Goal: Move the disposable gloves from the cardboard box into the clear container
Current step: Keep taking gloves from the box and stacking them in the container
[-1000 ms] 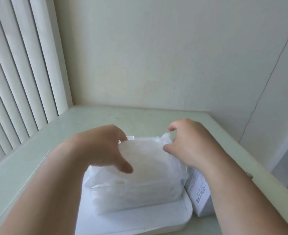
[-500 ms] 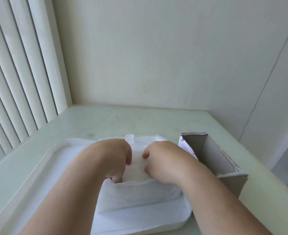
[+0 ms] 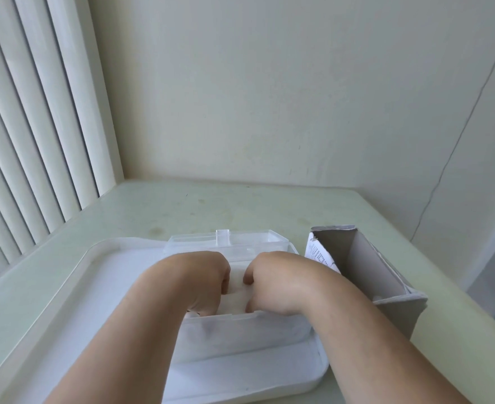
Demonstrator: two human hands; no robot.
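The clear container (image 3: 242,335) stands on a white tray, its hinged lid (image 3: 226,239) lying open behind it. A white stack of disposable gloves (image 3: 236,293) sits inside, showing only between my hands. My left hand (image 3: 199,278) and my right hand (image 3: 281,281) are both down in the container on top of the stack. Their fingers curl downward over the gloves and the fingertips are hidden below the rim. The cardboard box (image 3: 366,275) lies open and empty-looking just right of the container.
The white tray (image 3: 74,287) covers the near left of the pale green table (image 3: 211,208). Vertical blinds (image 3: 30,141) line the left side; walls close in behind and to the right. The table's right edge runs close to the cardboard box.
A second ago my hands held the glove stack above the container. They lowered it inside and now rest lower in it, close together; the box is uncovered on the right.
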